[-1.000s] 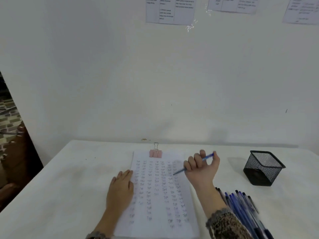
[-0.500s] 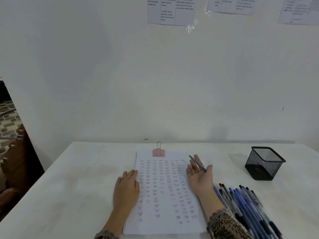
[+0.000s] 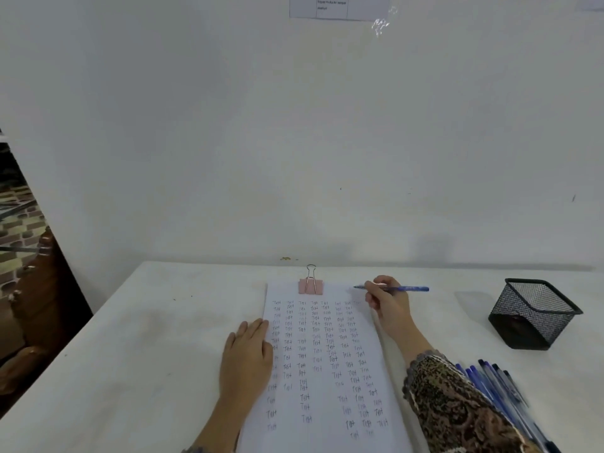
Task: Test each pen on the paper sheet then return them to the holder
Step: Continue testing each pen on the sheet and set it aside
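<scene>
A white paper sheet [image 3: 322, 358] covered in rows of handwritten words lies on the table, held by a pink binder clip [image 3: 310, 285] at its top edge. My right hand [image 3: 387, 300] grips a blue pen [image 3: 403, 289] in a writing hold, its tip at the sheet's top right corner. My left hand [image 3: 250, 351] rests flat on the sheet's left edge. A black mesh pen holder [image 3: 532, 313] stands tilted at the right, with no pens showing above its rim. Several blue pens [image 3: 500, 393] lie in a pile by my right forearm.
The white table [image 3: 147, 338] meets a white wall at the back. Its left edge drops off beside dark wooden furniture [image 3: 36, 305]. Printed notices [image 3: 338, 6] hang on the wall above.
My right hand turned the pen from a loose hold in the palm into a writing grip and moved up to the sheet's top right corner. The left hand stayed flat.
</scene>
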